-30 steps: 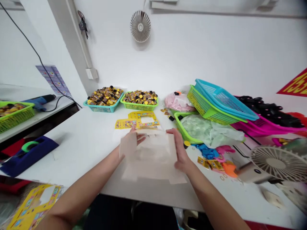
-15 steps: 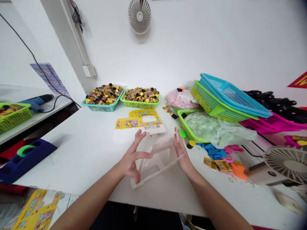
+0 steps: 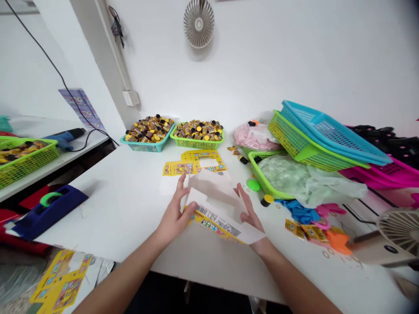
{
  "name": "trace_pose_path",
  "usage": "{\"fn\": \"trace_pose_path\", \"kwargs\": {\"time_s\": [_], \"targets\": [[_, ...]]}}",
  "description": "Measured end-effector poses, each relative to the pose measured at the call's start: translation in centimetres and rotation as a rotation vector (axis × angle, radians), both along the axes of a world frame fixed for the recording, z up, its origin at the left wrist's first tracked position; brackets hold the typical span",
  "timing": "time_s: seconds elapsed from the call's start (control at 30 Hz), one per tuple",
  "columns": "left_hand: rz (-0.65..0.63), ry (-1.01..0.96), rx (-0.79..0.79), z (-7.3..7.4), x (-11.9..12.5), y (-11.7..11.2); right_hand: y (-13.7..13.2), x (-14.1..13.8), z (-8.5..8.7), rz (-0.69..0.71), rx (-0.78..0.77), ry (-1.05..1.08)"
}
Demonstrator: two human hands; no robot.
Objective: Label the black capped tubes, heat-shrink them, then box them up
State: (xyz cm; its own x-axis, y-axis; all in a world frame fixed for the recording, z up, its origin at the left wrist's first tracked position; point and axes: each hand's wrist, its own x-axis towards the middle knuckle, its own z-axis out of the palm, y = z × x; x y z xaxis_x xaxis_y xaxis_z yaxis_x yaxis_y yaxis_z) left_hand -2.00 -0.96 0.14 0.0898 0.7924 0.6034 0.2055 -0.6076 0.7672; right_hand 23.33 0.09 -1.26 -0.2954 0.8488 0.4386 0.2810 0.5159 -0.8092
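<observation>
I hold a flat carton blank, white inside with a yellow printed edge and barcode, tilted above the white table. My left hand grips its left edge, thumb on the front and fingers behind. Under the blank's right side, my right hand supports it with fingers raised. Another yellow printed blank lies flat just beyond.
Two baskets of small yellow-and-black items stand at the back: a teal basket and a green basket. Stacked baskets, a green basket of plastic bags, gloves and a desk fan crowd the right. A tape dispenser sits left.
The blank has been turned over and lifted: its white side lay toward me flat on the table, and now the yellow printed edge shows at the front. Both hands shifted to its edges.
</observation>
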Motion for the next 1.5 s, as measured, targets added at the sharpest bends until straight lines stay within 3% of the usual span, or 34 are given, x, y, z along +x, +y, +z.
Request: {"fn": "trace_pose_path", "kwargs": {"time_s": [0.1,0.2,0.4,0.53,0.63,0.73,0.8,0.87,0.97,1.07,1.17,1.27,1.37,1.5], "targets": [[-0.047,-0.012,-0.205,2.1,0.0,1.9,0.7,0.5,0.0,0.027,-0.089,0.043],[-0.055,-0.027,-0.244,2.9,0.6,2.7,1.6,0.8,-0.3,0.012,-0.148,0.084],[0.022,-0.147,-0.327,2.0,1.2,2.6,1.8,0.0,-0.3,0.051,-0.317,0.26],[0.001,-0.368,-0.192,1.7,1.3,2.4,1.3,-0.8,0.3,-0.004,-0.321,0.331],[-0.046,-0.412,-0.303,1.6,1.2,2.4,1.3,-1.3,0.0,-0.06,-0.268,0.344],[-0.045,-0.253,-0.497,1.4,0.9,2.4,1.5,-1.6,-1.0,-0.152,-0.111,0.345],[0.076,-0.111,-0.39,1.4,0.8,2.3,1.6,-1.5,-1.5,-0.231,0.063,0.255],[0.172,0.038,-0.143,1.3,0.6,2.2,1.6,-1.3,-1.5,-0.249,0.252,0.117],[0.03,0.317,0.123,1.6,0.1,2.0,1.4,-0.6,-0.4,-0.207,0.489,-0.097],[-0.097,0.533,0.139,2.2,-0.5,1.8,1.4,0.2,0.9,-0.192,0.61,-0.269],[-0.105,0.68,0.049,2.9,-0.4,1.7,1.8,0.9,1.6,-0.165,0.629,-0.362],[-0.081,0.777,-0.006,3.1,0.2,1.8,2.3,1.5,1.9,-0.034,0.541,-0.462],[-0.045,0.752,-0.023,3.0,0.7,2.1,2.5,1.7,2.4,0.061,0.433,-0.595],[-0.066,0.671,-0.027,3.1,0.2,2.6,2.4,1.5,3.3,0.041,0.336,-0.706]]}}
